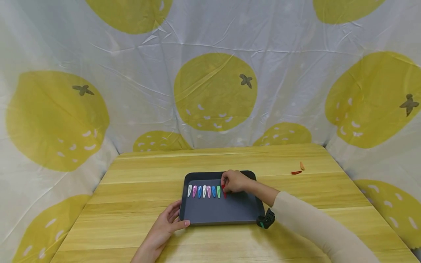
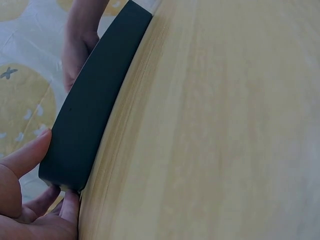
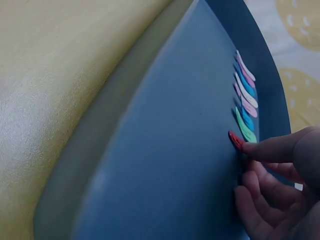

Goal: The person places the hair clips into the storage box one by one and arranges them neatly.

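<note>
A dark grey baking tray [image 1: 217, 212] lies on the wooden table with a row of several snap hair clips along its far part, among them a white hair clip [image 1: 189, 190] and a green hair clip [image 1: 218, 191]. My left hand [image 1: 166, 223] grips the tray's near left corner, thumb at the rim and fingers against the side. At the right end of the row, my right hand [image 1: 235, 181] pinches a red hair clip [image 3: 236, 140] beside the green one, its tip pointing toward the near side.
Further right on the table lie another red hair clip [image 1: 296, 172] and an orange hair clip [image 1: 302, 166]. A lemon-print cloth [image 1: 213, 91] hangs behind and beside the table [image 1: 138, 175]. The right wrist's black strap [image 1: 265, 219] hangs by the tray's near right corner.
</note>
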`<state>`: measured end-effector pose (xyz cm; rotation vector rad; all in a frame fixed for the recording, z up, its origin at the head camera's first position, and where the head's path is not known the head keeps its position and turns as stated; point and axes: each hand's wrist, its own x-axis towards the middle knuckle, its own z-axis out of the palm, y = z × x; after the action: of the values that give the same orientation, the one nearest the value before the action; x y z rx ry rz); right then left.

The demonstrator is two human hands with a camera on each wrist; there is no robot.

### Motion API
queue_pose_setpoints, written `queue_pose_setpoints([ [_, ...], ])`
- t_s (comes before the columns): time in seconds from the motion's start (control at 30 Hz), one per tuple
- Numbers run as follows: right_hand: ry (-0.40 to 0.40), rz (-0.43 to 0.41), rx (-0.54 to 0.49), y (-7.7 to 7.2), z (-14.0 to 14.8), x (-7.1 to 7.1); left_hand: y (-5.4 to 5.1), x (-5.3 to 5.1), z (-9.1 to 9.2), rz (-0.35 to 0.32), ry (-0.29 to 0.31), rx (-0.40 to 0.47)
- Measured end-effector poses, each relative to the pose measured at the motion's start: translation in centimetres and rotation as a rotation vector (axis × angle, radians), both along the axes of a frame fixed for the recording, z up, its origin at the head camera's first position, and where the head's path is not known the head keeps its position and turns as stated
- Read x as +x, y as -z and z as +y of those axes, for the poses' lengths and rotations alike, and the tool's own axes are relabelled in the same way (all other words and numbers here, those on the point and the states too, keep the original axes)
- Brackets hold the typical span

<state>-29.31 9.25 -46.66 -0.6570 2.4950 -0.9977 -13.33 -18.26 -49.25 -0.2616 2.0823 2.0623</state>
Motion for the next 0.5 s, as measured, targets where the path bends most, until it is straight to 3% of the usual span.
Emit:
queue_pose_setpoints([
  [0.2, -0.06, 0.095, 0.051, 0.29, 0.0, -0.14, -0.09, -0.07, -0.04, -0.007, -0.004, -0.005],
  [0.5, -0.088, 0.091, 0.041, -0.09, 0.4, -0.11, -0.01, -0.02, -0.11, -0.004, -0.003, -0.005],
])
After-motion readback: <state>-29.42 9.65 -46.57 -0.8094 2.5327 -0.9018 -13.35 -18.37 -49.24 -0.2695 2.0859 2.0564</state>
